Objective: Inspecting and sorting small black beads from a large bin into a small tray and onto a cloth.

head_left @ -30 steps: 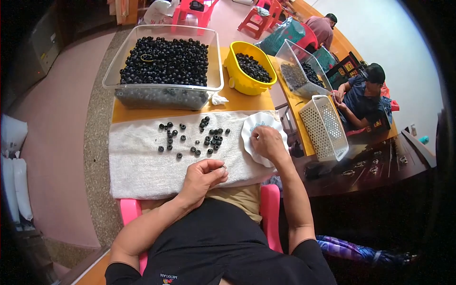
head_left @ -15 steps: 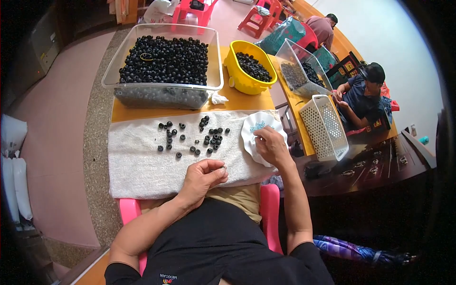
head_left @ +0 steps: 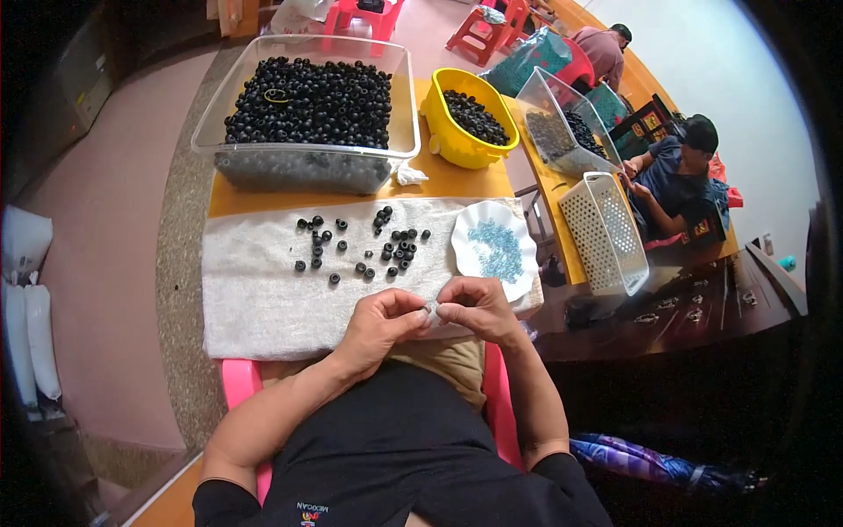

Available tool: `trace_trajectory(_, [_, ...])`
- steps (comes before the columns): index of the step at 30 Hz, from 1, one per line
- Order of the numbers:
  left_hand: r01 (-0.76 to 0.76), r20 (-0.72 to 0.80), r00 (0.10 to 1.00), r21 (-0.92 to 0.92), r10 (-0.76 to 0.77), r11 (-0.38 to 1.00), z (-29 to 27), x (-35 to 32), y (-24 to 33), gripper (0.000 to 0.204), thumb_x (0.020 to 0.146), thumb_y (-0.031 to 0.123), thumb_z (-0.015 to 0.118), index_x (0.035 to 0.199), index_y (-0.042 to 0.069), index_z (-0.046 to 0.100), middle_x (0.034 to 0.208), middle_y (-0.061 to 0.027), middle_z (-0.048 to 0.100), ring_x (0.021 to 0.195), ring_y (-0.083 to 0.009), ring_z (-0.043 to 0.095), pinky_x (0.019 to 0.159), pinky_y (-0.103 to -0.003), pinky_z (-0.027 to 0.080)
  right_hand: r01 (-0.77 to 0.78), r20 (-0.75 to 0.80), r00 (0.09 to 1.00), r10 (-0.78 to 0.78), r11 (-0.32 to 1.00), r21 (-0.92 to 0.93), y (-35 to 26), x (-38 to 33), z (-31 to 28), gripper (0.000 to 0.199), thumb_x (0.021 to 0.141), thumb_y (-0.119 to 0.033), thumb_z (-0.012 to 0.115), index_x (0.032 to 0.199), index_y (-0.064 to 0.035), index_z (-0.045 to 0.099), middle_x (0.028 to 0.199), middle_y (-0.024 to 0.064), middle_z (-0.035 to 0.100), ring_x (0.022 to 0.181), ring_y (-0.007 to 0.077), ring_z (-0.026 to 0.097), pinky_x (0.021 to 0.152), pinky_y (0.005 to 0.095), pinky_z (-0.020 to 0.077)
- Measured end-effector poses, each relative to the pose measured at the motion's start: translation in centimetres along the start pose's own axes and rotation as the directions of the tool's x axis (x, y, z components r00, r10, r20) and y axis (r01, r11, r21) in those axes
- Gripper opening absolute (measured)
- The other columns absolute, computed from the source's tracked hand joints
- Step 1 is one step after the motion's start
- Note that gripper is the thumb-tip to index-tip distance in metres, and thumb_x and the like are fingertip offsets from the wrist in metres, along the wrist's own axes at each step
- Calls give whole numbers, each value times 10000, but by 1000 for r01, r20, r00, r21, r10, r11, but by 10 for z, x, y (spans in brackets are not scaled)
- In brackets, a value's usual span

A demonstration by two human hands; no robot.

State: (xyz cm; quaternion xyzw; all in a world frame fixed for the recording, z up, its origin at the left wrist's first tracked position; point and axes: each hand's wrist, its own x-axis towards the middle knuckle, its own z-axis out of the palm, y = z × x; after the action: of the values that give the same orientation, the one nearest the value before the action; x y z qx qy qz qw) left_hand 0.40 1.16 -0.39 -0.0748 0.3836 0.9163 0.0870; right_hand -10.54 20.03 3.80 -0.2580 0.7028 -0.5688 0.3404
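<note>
My left hand (head_left: 383, 327) is closed in a pinch, with a small dark piece (head_left: 427, 308) just showing at its fingertips. Right beside it, my right hand (head_left: 479, 309) is also pinched, its fingertips almost meeting the left ones; whatever it holds is too small to make out. Both hands are over the near edge of a white towel (head_left: 263, 321). Beyond them on the towel lie several loose black round parts (head_left: 399, 252), some showing a hole. Close to my right hand, a white scalloped dish (head_left: 466, 262) holds many tiny light-blue pieces (head_left: 497, 246).
At the back stands a large clear bin (head_left: 307, 156) full of black parts, with a yellow tub (head_left: 465, 151) of them beside it. On a table to the right are another clear bin (head_left: 562, 161) and a white perforated basket (head_left: 599, 230). A co-worker (head_left: 672, 180) sits beyond.
My right hand has come away from the scalloped dish, moving left and nearer to me, to meet my left hand. The left hand stays pinched in nearly the same place.
</note>
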Motion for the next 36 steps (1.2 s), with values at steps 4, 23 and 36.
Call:
trace_trajectory(4, [-23,15,1000,1,23,1000,-1,2,-1,170,911,55,645,1054,-6,574,966,-88,664,856,-164,669,790,-297,575,45,5,999,-46,997,55,7,2,8,79,863,10,695,922,25,644,890,30,643,792,84,628,719,223,516])
trace_trajectory(23, [36,-31,999,-57,-38,998,-1,0,0,160,889,49,675,1033,-2,625,966,-102,681,853,-176,680,761,-297,585,342,-74,918,-389,872,-351,-4,-8,23,108,830,35,705,924,18,655,877,87,661,826,137,648,728,252,503])
trace_trajectory(36, [65,32,997,-60,-63,996,-2,0,-2,157,900,65,665,1041,-1,638,956,-82,679,852,-164,679,787,-297,580,41,-27,999,-41,999,5,-1,-4,13,71,829,16,719,872,37,667,879,58,661,807,108,630,735,231,505])
